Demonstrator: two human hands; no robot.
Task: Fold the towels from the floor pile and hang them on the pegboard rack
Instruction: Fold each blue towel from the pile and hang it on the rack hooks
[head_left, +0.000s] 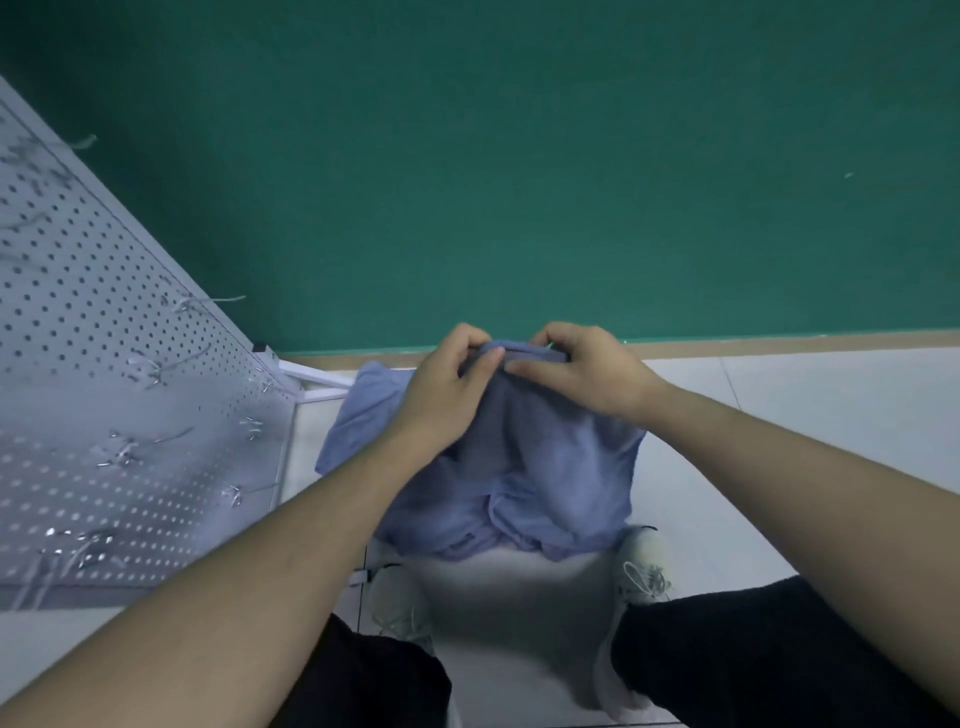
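Blue towel (524, 457), bunched, pinched by hands (524, 371)

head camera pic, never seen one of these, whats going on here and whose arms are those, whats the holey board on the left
There is no machine here. The single picture comes from a camera worn on a person's head, looking forward and down, so the two bare arms coming in from the bottom are the wearer's own.

Both hands grip the top edge of a blue towel: the left hand and the right hand pinch it close together, and the cloth hangs down in folds in front of the legs. Another bit of blue cloth shows behind the left wrist; whether it is the same towel is hard to tell.

The holey board is a white pegboard rack with small metal hooks sticking out. Below are the pale tiled floor and the wearer's white shoes. A green wall fills the top.
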